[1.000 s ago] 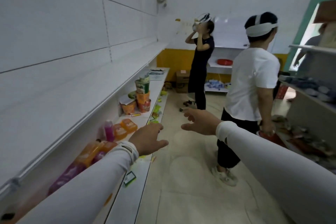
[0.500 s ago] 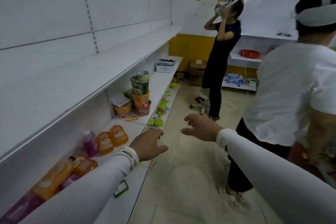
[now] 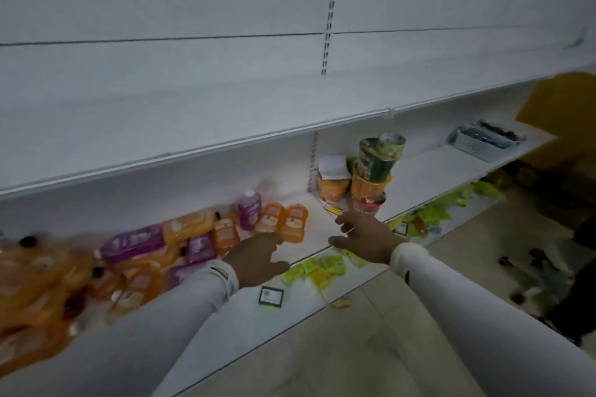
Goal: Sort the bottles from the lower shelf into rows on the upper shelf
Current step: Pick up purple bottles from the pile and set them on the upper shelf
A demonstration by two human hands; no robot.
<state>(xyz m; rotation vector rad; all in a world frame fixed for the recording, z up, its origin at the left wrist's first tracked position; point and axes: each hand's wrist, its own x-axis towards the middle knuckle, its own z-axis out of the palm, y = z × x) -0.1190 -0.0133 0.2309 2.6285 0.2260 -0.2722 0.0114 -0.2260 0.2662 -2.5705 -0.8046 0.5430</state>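
Observation:
Several orange bottles and purple bottles lie jumbled on the lower shelf, most of them at the left. The upper shelf above them is white and bare. My left hand reaches over the lower shelf's front edge, fingers relaxed, just short of the nearest orange bottles. My right hand hovers to the right of those bottles, fingers spread, holding nothing.
Stacked noodle cups stand on the lower shelf just beyond my right hand. A white basket sits further right. Green packets and a small card lie on the bottom shelf. Tiled floor is at the lower right.
The view has swung left from the aisle and the two people onto the shelves. Both hands have come forward to the lower shelf beside the bottles.

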